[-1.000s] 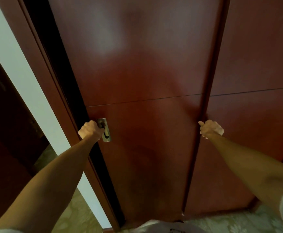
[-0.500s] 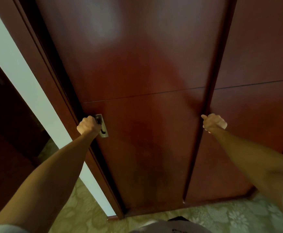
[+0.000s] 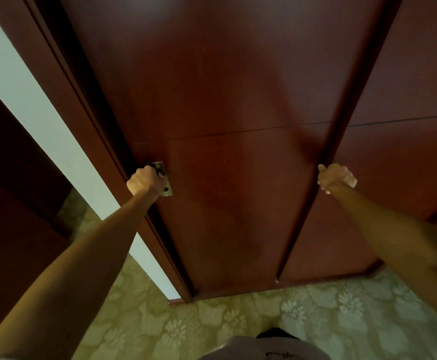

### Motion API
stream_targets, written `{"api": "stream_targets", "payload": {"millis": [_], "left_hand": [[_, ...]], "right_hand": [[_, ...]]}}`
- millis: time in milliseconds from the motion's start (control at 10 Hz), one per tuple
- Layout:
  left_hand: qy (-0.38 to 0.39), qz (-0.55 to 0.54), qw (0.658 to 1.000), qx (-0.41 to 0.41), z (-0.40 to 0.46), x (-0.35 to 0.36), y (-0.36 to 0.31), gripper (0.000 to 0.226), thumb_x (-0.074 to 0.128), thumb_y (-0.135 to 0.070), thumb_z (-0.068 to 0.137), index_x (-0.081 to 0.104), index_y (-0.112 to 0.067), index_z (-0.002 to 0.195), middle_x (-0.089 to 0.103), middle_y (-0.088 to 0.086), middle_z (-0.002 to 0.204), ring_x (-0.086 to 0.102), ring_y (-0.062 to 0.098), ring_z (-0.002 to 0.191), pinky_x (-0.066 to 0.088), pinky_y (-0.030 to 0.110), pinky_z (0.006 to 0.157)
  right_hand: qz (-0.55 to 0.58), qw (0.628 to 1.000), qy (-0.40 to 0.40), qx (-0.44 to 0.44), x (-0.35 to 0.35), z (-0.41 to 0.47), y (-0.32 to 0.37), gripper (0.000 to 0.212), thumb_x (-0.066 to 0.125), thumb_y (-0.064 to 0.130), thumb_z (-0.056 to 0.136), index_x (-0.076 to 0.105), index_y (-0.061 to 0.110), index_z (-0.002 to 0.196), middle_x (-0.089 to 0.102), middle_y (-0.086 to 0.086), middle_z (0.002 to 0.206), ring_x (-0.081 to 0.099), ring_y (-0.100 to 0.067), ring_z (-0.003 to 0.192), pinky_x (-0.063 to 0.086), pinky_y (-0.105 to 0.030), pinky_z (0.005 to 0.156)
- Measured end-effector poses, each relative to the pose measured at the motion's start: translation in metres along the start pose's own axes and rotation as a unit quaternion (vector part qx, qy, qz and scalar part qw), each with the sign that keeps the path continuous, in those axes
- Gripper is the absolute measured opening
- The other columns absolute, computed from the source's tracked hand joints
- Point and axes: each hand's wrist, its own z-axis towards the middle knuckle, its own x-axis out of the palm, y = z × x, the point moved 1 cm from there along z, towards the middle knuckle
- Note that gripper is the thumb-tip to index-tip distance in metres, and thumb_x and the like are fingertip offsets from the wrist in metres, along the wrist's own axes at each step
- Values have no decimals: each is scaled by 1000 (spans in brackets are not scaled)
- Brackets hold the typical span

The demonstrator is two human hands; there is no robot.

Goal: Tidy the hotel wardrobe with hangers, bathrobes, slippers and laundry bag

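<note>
Fingers of left hand [image 3: 144, 181] apparently hooking handle [image 3: 163, 178].

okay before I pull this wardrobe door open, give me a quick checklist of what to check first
1. Left hand on the metal handle plate: ok, closed over it.
2. Right hand at the door's right edge: ok, curled there.
3. Door panel shut: ok, no contents visible.
4. Carpet in front free of obstacles: ok where visible.
5. Hangers, robes, slippers, laundry bag inside: cannot tell.
</note>
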Motion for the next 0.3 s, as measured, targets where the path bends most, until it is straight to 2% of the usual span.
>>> {"api": "stream_targets", "payload": {"millis": [100, 200, 300], "left_hand": [[9, -13, 999, 31, -8, -7, -14, 28, 61, -35, 90, 69, -8, 83, 65, 5, 70, 65, 23, 65, 54, 34, 66], [4, -24, 997, 71, -18, -12, -30, 36, 57, -41, 91, 66, -9, 79, 63, 4, 67, 60, 22, 60, 52, 33, 63], [9, -72, 992, 107, -25, -29, -36, 39, 55, -47, 94, 70, -17, 75, 68, 1, 69, 68, 21, 66, 58, 36, 69]], "right_hand": [[15, 999, -7, 30, -4, -10, 10, 54, 43, 55, 98, 72, 10, 98, 72, -14, 95, 69, -31, 92, 55, -41, 87], [26, 999, -18, 14, -4, -23, 27, 52, 46, 60, 94, 73, 18, 78, 74, -6, 86, 72, -26, 83, 57, -41, 86], [61, 998, -19, -22, -29, -45, 50, 47, 50, 58, 91, 73, 21, 75, 74, -2, 81, 72, -24, 81, 58, -40, 86]]}}
